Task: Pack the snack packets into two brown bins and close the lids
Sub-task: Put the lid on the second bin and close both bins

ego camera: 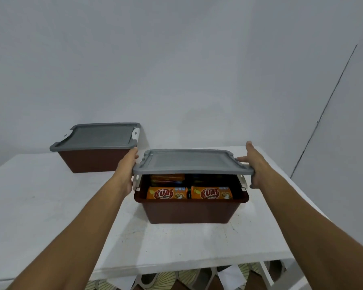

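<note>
You have the grey lid [192,162] between your two hands, just right of the frame's centre. Your left hand [127,166] grips its left short edge and your right hand [253,164] grips its right short edge, with the thumb lying on top of the lid and the index finger pointing away up the frame. The lid hangs level, just above the near brown bin [192,211], not yet seated: a dark gap shows along the near side between lid and rim. White latch tabs [137,178] hang at the lid's two near corners, close to the rim of the bin.

Through that gap you can see into the bin. Two orange snack packets [167,193] marked KUAT stand side by side against the near wall, one left and one right. Behind them lie more packets in shadow, one orange at the back left; how many there are in all cannot be told.

The second brown bin [92,160] sits in the left middle of the frame, further up the white table [40,206], well apart from the first. Its own grey lid [99,135] already lies flat on it, so its contents are hidden.

That makes two bins, two lids, and two packets plainly countable.
</note>
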{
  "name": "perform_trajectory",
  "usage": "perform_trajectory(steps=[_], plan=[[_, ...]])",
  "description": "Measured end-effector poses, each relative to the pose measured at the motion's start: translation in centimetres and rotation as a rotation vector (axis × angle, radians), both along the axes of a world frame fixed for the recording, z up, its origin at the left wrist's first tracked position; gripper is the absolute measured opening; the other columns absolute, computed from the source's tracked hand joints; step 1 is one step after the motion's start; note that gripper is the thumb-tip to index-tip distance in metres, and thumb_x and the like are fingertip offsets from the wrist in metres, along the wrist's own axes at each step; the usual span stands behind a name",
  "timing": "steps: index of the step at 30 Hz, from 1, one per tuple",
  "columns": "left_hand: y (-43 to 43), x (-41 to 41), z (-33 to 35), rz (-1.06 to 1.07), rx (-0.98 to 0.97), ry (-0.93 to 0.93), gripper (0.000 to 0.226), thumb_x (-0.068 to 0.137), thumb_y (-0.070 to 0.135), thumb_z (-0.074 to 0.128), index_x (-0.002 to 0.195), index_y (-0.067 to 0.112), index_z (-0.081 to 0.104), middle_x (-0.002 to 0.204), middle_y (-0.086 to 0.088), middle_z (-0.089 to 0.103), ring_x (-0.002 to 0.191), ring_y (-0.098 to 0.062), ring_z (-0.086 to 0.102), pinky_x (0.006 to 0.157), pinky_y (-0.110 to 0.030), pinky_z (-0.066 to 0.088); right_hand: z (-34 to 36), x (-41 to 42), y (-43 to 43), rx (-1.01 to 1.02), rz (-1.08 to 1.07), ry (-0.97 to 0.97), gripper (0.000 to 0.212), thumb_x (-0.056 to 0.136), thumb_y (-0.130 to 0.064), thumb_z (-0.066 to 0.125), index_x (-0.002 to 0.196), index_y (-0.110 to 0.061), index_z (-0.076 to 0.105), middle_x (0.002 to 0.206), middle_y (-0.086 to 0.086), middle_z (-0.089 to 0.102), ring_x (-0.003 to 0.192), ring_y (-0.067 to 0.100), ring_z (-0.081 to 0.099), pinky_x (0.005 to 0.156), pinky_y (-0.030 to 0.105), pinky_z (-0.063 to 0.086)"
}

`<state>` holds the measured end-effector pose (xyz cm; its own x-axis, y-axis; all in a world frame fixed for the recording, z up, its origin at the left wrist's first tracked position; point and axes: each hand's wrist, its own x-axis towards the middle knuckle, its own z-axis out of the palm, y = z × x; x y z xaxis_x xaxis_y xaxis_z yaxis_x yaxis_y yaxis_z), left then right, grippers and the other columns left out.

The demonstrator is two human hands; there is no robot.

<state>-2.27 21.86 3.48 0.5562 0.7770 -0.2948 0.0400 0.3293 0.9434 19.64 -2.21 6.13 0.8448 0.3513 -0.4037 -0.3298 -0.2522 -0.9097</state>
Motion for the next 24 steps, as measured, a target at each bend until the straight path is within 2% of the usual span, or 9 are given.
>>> perform_trajectory(steps=[3,5,7,10,14,17,19,22,24], plan=[[0.1,0.2,0.9,-0.003,0.009,0.057,0.05,0.096,0.05,0.046,0.132,0.017,0.052,0.121,-0.005,0.061,0.096,-0.019,0.06,0.078,-0.039,0.049,0.8,0.3,0.1,-0.06,0.006,0.003,0.078,0.092,-0.071,0.025,0.137,-0.012,0.051,0.151,0.009,0.037,0.133,0.027,0.038,0.108,0.051,0.025],[0.1,0.2,1.4,-0.005,0.025,0.083,0.048,0.096,0.05,0.045,0.13,0.017,0.054,0.113,-0.003,0.063,0.094,-0.02,0.06,0.072,-0.037,0.048,1.1,0.2,0.1,-0.063,0.001,-0.007,0.078,0.093,-0.07,0.025,0.141,-0.013,0.047,0.153,0.008,0.034,0.14,0.026,0.03,0.112,0.052,0.02],[0.0,0.2,1.7,-0.018,0.036,0.112,0.047,0.096,0.05,0.044,0.127,0.017,0.056,0.111,-0.004,0.064,0.093,-0.021,0.06,0.065,-0.036,0.046,1.2,0.0,0.0,-0.058,-0.022,-0.011,0.077,0.093,-0.07,0.027,0.144,-0.015,0.043,0.154,0.006,0.033,0.14,0.025,0.03,0.112,0.05,0.02],[0.0,0.0,1.3,-0.027,0.034,0.127,0.047,0.095,0.049,0.046,0.129,0.018,0.054,0.113,-0.005,0.063,0.097,-0.021,0.059,0.07,-0.038,0.047,0.6,-0.1,-0.3,-0.055,-0.017,-0.028,0.076,0.093,-0.069,0.031,0.147,-0.016,0.038,0.154,0.006,0.033,0.14,0.026,0.032,0.111,0.047,0.024],[-0.7,-1.0,-1.5,-0.092,0.065,0.197,0.036,0.093,0.043,0.052,0.119,0.019,0.06,0.095,-0.003,0.069,0.087,-0.021,0.064,0.074,-0.037,0.05,-2.9,-0.9,-1.2,-0.117,0.063,-0.113,0.068,0.096,-0.062,0.036,0.137,-0.009,0.047,0.137,0.01,0.052,0.112,0.026,0.054,0.089,0.036,0.041],[-1.0,-1.8,-3.5,-0.152,0.027,0.197,0.032,0.093,0.043,0.057,0.109,0.017,0.067,0.096,-0.007,0.075,0.089,-0.026,0.069,0.078,-0.041,0.055,-5.1,-2.0,-1.4,-0.174,0.11,-0.095,0.06,0.095,-0.061,0.038,0.12,-0.01,0.057,0.114,0.013,0.063,0.099,0.03,0.061,0.079,0.04,0.052],[-0.7,-2.2,-3.7,-0.14,0.043,0.166,0.03,0.094,0.038,0.058,0.109,0.015,0.068,0.097,-0.007,0.075,0.091,-0.026,0.07,0.075,-0.04,0.057,-5.2,-2.1,-1.2,-0.167,0.116,-0.121,0.052,0.096,-0.055,0.043,0.119,-0.01,0.055,0.11,0.012,0.063,0.094,0.029,0.062,0.068,0.036,0.052],[-0.1,-2.6,-3.5,-0.126,0.232,0.208,0.026,0.095,0.027,0.059,0.114,0.012,0.067,0.096,-0.004,0.074,0.086,-0.019,0.07,0.059,-0.03,0.055,-5.0,-1.8,-0.8,-0.191,0.144,-0.232,0.044,0.096,-0.04,0.052,0.128,-0.009,0.048,0.115,0.013,0.06,0.097,0.029,0.06,0.071,0.037,0.05],[-0.1,-2.5,-3.3,-0.116,0.333,0.239,0.026,0.094,0.022,0.061,0.117,0.01,0.066,0.097,-0.003,0.071,0.084,-0.016,0.068,0.059,-0.026,0.053,-5.1,-1.6,-0.6,-0.17,0.141,-0.261,0.045,0.095,-0.035,0.057,0.131,-0.011,0.046,0.118,0.012,0.059,0.1,0.029,0.06,0.075,0.037,0.049]])
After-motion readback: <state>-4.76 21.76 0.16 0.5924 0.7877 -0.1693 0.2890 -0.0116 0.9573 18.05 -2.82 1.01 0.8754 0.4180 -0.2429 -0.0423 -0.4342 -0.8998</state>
